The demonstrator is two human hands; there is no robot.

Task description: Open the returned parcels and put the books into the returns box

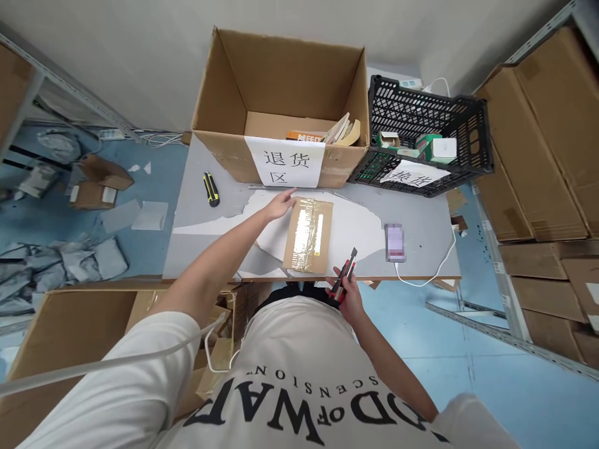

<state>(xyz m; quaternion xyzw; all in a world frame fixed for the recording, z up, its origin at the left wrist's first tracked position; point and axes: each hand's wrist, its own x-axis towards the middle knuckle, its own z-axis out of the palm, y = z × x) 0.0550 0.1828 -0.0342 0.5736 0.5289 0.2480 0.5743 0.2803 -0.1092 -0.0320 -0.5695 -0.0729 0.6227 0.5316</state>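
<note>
Item 1: taped cardboard box (309, 236), small, lying flat near the middle of the near edge of the table (191, 255), on a white sheet (362, 223). Flaps shut; clear tape along the top, no cut discernible. Contents: out of sight.

Item 2: left hand (281, 204), fingers loosely extended, at the box's far left corner, apparently touching; gripping nothing.

Item 3: right hand (350, 299), closed around a red-and-black utility knife (345, 279), blade out, over the near edge, just right of the box and apart from it.

Progress, as judged: knife readied and box in position; cutting apparently not begun, tape and flaps all remaining.

Also present: yellow-and-black utility knife (211, 189), loose toward the left edge; large open carton (222, 149), far edge, holding a few flat items; black plastic crate (473, 146), far right corner, holding small boxes; phone (395, 242), cabled, toward the near right corner.
</note>
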